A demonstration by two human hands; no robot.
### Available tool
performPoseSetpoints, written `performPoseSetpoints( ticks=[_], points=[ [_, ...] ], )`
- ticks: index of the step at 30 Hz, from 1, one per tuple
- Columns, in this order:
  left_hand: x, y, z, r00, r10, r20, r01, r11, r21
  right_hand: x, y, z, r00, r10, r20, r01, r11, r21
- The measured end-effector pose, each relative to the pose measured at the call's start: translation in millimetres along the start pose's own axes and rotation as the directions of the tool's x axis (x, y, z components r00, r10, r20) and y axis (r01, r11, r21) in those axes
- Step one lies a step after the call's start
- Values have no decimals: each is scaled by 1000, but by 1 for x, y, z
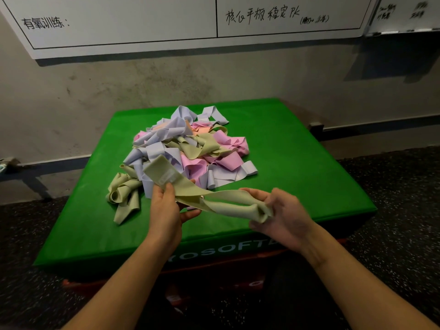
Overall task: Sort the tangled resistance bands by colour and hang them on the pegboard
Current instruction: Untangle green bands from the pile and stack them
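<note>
Held item: flat olive-green elastic resistance band (214, 201), stretched between both hands in front of the pile
Left hand (166, 206): fingers (169, 188) curled, pinching the band just below its sewn label; this end rises toward the pile
Right hand (283, 215): fingers (256, 211) curled round the bunched opposite end
Long axis: runs left to right, from one hand's fingers to the other's, slightly downward to the right
Pile relation: tangled heap of lilac, pink, olive and peach bands (188, 148) lies just beyond the left fingers; left hand nearer
Separate cluster: olive bands (123, 194), left of the left fingers, on the green padded tabletop (297, 163)
Count: hands two; held band one; heap too knotted to count
Pegboard: not in view; whiteboard (119, 22) on wall
</note>
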State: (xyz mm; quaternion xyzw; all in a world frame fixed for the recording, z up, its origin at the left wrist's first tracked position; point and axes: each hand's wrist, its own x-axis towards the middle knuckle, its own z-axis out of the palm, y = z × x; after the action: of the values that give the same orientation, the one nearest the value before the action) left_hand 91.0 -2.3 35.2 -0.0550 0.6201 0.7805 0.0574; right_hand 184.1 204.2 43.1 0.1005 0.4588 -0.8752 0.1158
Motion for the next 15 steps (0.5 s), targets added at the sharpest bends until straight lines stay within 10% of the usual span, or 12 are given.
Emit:
performPoseSetpoints(
  ticks=[6,15],
  points=[
    [1,1,-1,1000,0,-1,0,1000,-9,10,6,-9,969,-163,-187,41,850,-525],
    [2,-1,-5,999,27,-25,-25,998,62,20,12,-31,859,-428,-283,34,598,-801]
  ],
)
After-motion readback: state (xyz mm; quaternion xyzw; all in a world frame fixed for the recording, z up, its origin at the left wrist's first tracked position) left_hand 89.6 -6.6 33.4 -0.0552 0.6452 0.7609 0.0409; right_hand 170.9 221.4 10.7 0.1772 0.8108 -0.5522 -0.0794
